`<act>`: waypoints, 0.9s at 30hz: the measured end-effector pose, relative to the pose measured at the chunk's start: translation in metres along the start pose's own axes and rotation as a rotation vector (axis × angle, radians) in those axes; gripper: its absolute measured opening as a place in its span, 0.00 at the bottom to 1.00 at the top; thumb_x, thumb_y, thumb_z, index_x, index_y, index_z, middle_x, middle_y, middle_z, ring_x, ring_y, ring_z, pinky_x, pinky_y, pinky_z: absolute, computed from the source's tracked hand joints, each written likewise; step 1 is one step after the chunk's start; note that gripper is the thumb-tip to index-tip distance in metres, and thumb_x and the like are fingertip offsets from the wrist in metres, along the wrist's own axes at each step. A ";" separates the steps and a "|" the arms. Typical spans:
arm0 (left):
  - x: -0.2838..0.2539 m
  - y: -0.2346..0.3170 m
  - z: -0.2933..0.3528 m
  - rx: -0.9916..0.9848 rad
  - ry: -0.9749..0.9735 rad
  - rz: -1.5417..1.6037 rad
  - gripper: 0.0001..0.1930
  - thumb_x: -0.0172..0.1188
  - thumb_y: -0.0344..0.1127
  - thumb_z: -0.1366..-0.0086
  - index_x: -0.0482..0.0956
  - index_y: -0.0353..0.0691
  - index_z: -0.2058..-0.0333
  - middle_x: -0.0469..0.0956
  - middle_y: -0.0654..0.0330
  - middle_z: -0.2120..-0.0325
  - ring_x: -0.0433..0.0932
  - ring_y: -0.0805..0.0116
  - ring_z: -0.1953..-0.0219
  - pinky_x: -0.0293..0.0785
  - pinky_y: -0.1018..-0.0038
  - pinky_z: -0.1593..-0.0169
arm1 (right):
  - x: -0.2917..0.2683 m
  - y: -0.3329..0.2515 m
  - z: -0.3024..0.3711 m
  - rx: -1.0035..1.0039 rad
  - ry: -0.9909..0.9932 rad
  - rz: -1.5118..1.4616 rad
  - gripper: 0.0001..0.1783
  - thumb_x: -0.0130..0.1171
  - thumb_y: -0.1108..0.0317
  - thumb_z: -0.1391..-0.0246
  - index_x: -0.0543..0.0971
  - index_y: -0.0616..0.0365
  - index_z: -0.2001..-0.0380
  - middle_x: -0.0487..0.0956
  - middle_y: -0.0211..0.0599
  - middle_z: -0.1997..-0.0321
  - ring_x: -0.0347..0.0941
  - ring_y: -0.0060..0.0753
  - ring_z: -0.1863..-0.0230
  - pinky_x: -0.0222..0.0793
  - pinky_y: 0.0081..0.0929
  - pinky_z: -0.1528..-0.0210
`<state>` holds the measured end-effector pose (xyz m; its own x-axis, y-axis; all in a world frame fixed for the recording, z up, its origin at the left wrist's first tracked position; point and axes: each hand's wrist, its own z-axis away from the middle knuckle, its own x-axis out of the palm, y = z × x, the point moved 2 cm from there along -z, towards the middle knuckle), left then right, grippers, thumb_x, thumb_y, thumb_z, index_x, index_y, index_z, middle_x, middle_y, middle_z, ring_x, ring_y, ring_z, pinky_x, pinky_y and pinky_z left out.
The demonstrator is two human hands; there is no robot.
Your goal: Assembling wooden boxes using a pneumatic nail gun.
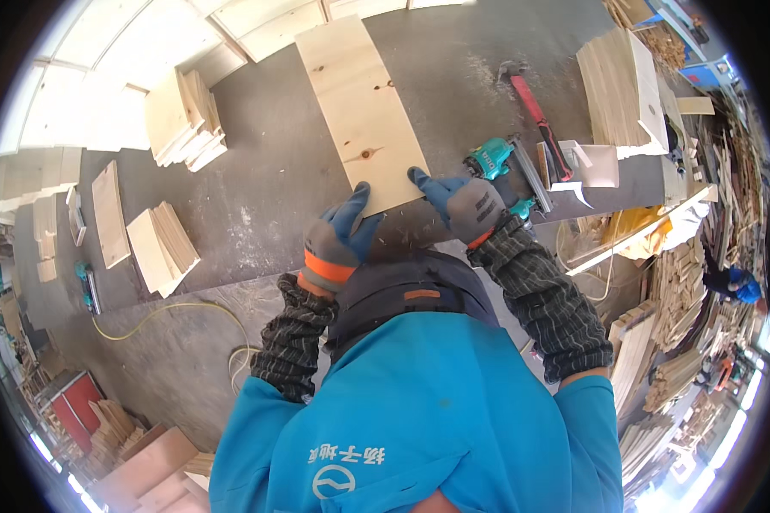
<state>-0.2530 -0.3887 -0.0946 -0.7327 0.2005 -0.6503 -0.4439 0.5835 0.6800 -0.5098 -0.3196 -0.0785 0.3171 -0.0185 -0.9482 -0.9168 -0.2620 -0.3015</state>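
Knotty pine board (370, 111) flat on the grey desk (265, 188), straight ahead of the wearer; long axis runs away from the body, far end leaning left. Both gloved hands at its near end, equally close: left hand (340, 229) gripping the left corner, right hand (470, 209) gripping the right edge slightly farther up. Teal nail gun (490, 160) just beyond right hand; red-handled claw hammer (532, 104) farther right.

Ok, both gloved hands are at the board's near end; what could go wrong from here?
The right hand is close to the teal nail gun, so a sideways sweep might bump it, perhaps into the red-handled claw hammer. The left hand, too, is at the near end of the knotted wooden board, so the far end might swing.
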 end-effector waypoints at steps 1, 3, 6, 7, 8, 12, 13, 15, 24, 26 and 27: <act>-0.001 -0.001 0.000 -0.009 0.001 0.001 0.24 0.78 0.29 0.39 0.86 0.34 0.43 0.88 0.44 0.48 0.91 0.53 0.58 0.87 0.66 0.53 | 0.000 -0.001 0.000 -0.004 -0.008 -0.003 0.36 0.62 0.69 0.39 0.73 0.53 0.26 0.83 0.42 0.64 0.82 0.47 0.63 0.79 0.42 0.62; 0.000 -0.004 -0.001 -0.032 -0.012 0.059 0.25 0.80 0.30 0.40 0.86 0.35 0.43 0.88 0.43 0.48 0.92 0.54 0.57 0.87 0.67 0.52 | -0.003 -0.001 -0.003 0.027 -0.052 -0.051 0.36 0.60 0.71 0.37 0.72 0.52 0.25 0.82 0.42 0.67 0.81 0.45 0.66 0.77 0.42 0.65; 0.002 -0.006 0.000 -0.135 0.010 0.201 0.26 0.77 0.30 0.39 0.85 0.35 0.42 0.89 0.43 0.54 0.91 0.49 0.56 0.87 0.62 0.52 | -0.007 -0.003 -0.008 0.013 -0.038 -0.090 0.37 0.59 0.72 0.36 0.70 0.50 0.24 0.81 0.43 0.68 0.80 0.45 0.68 0.76 0.42 0.66; 0.005 -0.008 0.001 -0.138 0.013 0.201 0.26 0.77 0.30 0.39 0.85 0.35 0.42 0.89 0.43 0.54 0.91 0.49 0.56 0.87 0.62 0.52 | -0.008 -0.002 -0.009 0.010 -0.041 -0.090 0.37 0.59 0.72 0.36 0.70 0.50 0.24 0.81 0.43 0.68 0.80 0.45 0.68 0.76 0.42 0.66; 0.008 -0.010 0.001 -0.146 0.028 0.221 0.26 0.78 0.28 0.39 0.85 0.34 0.42 0.89 0.43 0.51 0.91 0.55 0.56 0.87 0.66 0.52 | -0.010 -0.001 -0.010 0.007 -0.024 -0.104 0.36 0.58 0.72 0.35 0.71 0.49 0.23 0.80 0.43 0.68 0.79 0.46 0.69 0.75 0.42 0.67; 0.015 -0.014 -0.003 -0.174 0.055 0.234 0.26 0.78 0.26 0.39 0.85 0.33 0.42 0.88 0.42 0.47 0.91 0.63 0.55 0.88 0.70 0.51 | -0.010 0.006 -0.015 0.009 0.007 -0.150 0.35 0.58 0.72 0.34 0.72 0.48 0.24 0.81 0.44 0.67 0.80 0.47 0.69 0.76 0.43 0.67; 0.015 -0.015 -0.003 -0.176 0.055 0.232 0.26 0.78 0.26 0.39 0.85 0.33 0.42 0.88 0.42 0.47 0.91 0.63 0.55 0.88 0.70 0.51 | -0.011 0.007 -0.016 0.008 0.007 -0.153 0.35 0.58 0.72 0.34 0.72 0.48 0.24 0.81 0.44 0.67 0.80 0.47 0.69 0.76 0.43 0.67; 0.015 -0.016 -0.005 -0.233 0.040 0.257 0.25 0.78 0.27 0.39 0.85 0.32 0.42 0.88 0.43 0.47 0.91 0.61 0.54 0.88 0.69 0.50 | -0.012 0.010 -0.020 -0.001 0.009 -0.104 0.34 0.58 0.72 0.34 0.72 0.47 0.25 0.84 0.46 0.64 0.82 0.48 0.65 0.77 0.43 0.65; 0.011 -0.015 -0.009 -0.011 0.088 0.017 0.23 0.80 0.29 0.41 0.87 0.32 0.46 0.88 0.45 0.48 0.91 0.57 0.52 0.88 0.68 0.50 | -0.008 0.012 -0.022 0.050 -0.137 -0.103 0.33 0.57 0.68 0.32 0.70 0.49 0.24 0.86 0.53 0.53 0.85 0.56 0.56 0.83 0.46 0.55; 0.016 -0.024 -0.007 -0.005 0.119 0.057 0.23 0.80 0.28 0.41 0.87 0.32 0.46 0.88 0.45 0.47 0.91 0.56 0.52 0.88 0.68 0.51 | -0.002 0.014 -0.023 0.017 -0.065 -0.082 0.32 0.58 0.71 0.32 0.72 0.46 0.25 0.86 0.53 0.54 0.86 0.54 0.57 0.83 0.45 0.56; 0.016 -0.023 -0.009 0.000 0.148 0.099 0.24 0.80 0.28 0.42 0.87 0.32 0.46 0.88 0.46 0.47 0.91 0.56 0.51 0.88 0.68 0.51 | -0.002 0.014 -0.023 -0.013 0.006 -0.063 0.32 0.59 0.73 0.32 0.74 0.44 0.26 0.87 0.52 0.54 0.86 0.53 0.58 0.83 0.44 0.57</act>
<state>-0.2591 -0.4058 -0.1172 -0.8405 0.1391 -0.5237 -0.3661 0.5667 0.7381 -0.5173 -0.3456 -0.0789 0.3760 -0.0074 -0.9266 -0.8915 -0.2756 -0.3595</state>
